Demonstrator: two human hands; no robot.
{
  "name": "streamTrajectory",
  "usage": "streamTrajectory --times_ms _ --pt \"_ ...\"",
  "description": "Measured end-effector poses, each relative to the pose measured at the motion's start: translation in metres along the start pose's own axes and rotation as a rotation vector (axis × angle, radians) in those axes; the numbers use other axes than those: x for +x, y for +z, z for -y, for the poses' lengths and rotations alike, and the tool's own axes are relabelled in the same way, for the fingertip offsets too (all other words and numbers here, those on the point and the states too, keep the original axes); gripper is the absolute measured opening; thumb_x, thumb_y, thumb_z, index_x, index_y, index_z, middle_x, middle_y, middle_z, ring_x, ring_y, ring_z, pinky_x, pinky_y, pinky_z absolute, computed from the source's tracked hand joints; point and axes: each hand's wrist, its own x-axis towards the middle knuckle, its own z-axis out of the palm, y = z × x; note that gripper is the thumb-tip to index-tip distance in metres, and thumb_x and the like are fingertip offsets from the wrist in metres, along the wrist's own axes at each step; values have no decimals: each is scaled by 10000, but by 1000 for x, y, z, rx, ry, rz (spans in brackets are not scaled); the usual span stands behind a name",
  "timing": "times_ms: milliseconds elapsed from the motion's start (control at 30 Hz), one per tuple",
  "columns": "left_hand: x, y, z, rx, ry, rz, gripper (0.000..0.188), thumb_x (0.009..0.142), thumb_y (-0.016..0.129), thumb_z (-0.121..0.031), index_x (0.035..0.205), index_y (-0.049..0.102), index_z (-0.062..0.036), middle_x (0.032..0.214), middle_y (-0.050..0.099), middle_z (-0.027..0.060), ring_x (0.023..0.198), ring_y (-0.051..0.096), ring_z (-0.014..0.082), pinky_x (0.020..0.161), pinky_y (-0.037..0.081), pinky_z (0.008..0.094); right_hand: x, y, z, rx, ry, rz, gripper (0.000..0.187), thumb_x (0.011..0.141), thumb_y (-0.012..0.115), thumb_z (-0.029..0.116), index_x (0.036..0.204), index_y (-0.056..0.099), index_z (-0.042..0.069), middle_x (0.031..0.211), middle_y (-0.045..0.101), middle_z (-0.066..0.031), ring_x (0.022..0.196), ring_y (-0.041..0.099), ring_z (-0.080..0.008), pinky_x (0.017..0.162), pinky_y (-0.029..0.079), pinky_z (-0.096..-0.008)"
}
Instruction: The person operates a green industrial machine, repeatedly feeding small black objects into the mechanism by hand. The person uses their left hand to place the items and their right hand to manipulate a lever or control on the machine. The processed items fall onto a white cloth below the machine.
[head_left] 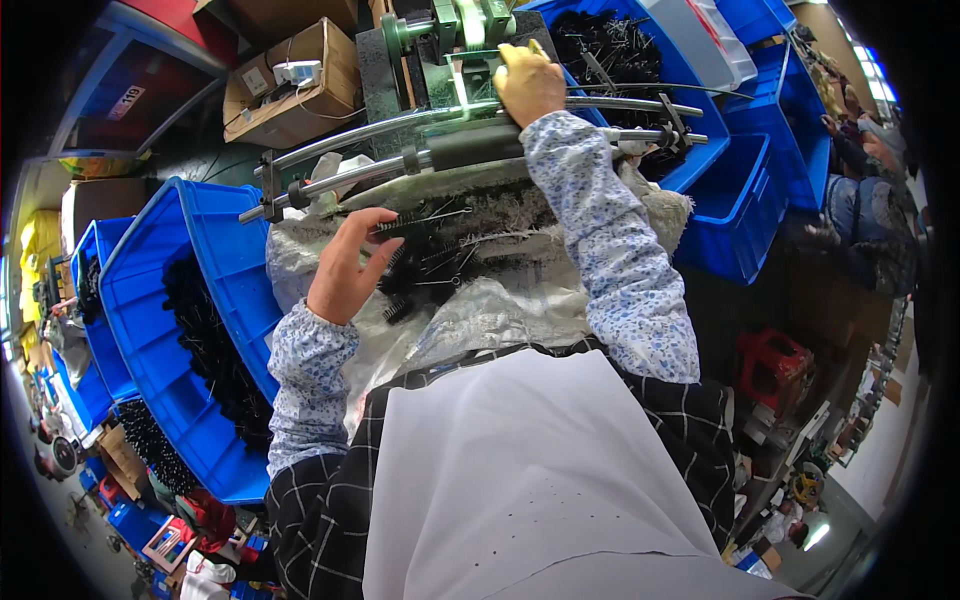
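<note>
In the workshop around us, blue bins [225, 250] flank the machine [428, 82], seemingly for easy reach — sacking [485, 312] mid-frame bears wire brushes [424, 252] beside our left hand [348, 264], fingers parted — top centre, our right hand [532, 84] curls at the machine, its hold we cannot tell

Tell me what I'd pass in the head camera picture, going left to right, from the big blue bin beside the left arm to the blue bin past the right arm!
Big blue bin → left hand → dark wiry pieces → right hand → smaller blue bin.
</note>
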Motion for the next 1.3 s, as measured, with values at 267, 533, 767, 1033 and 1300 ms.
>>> streamTrajectory --times_ms 267,533,767,1033,1300 --pt "7 -1 -3 39 100 -58 316 796 611 1 1095 517 -35 1075 562 113 887 576 234 786 460 306 0 -4 -15 -123 6 20 316 751 583 241 1048 618 139 937 651 -56 946 595 -223 746 435 -410" --pt "16 6 6 -107 66 -122 283 801 600 10 1073 537 -29 1009 607 87 859 593 194 757 466 272 24 -10 -96 6 79 67 254 840 504 282 1033 644 193 988 635 -80 934 597 -283 815 467 -394" --pt "29 16 -1 -152 19 -27 259 824 589 14 1076 526 -3 1072 590 84 948 576 137 834 448 261 37 -50 -119 -173 110 55 222 844 510 218 1025 639 229 967 640 -101 899 617 -284 780 488 -404" --pt "52 57 -15 -195 55 -185 274 814 600 7 1075 523 -24 1023 608 98 915 608 156 788 470 264 -73 -101 26 451 -126 679 354 866 555 294 1110 572 38 1033 606 -192 921 604 -327 776 476 -377" --pt "16 49 31 271 -106 63 474 800 630 -106 1219 413 -68 1121 518 174 967 565 320 846 446 382 -20 -39 -24 23 -81 -2 190 854 534 104 1022 622 79 805 631 -101 692 620 -225 612 515 -325"
